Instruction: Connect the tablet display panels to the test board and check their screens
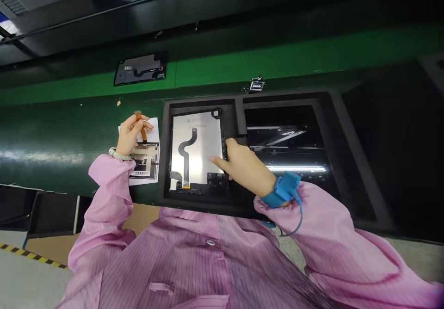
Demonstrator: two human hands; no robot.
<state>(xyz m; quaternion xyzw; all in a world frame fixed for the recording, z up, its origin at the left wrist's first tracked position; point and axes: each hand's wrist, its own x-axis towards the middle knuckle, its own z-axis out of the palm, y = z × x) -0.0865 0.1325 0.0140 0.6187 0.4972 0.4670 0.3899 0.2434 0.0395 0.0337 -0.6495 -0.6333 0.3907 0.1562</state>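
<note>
My left hand (pixel 131 134) pinches the upper end of an orange flex cable (pixel 143 134). That cable runs down to a small display module (pixel 144 161) with a barcode label, which lies on white paper (pixel 152 126). My right hand (pixel 243 163) grips the right edge of a tablet screen panel (pixel 204 149), thumb on its silvery back and fingers hidden behind the edge. A dark S-shaped flex cable (pixel 183 149) runs down the panel's back. The panel sits in the left recess of a black foam tray (pixel 240 119). A blue wrist strap (pixel 282 191) circles my right wrist.
Glossy black panels (pixel 284 147) lie in the tray's right recess. Another screen panel (pixel 140 70) rests on the green strip (pixel 222 64) at the back. A small metal counter (pixel 256 84) stands behind the tray. A dark rail crosses the far side.
</note>
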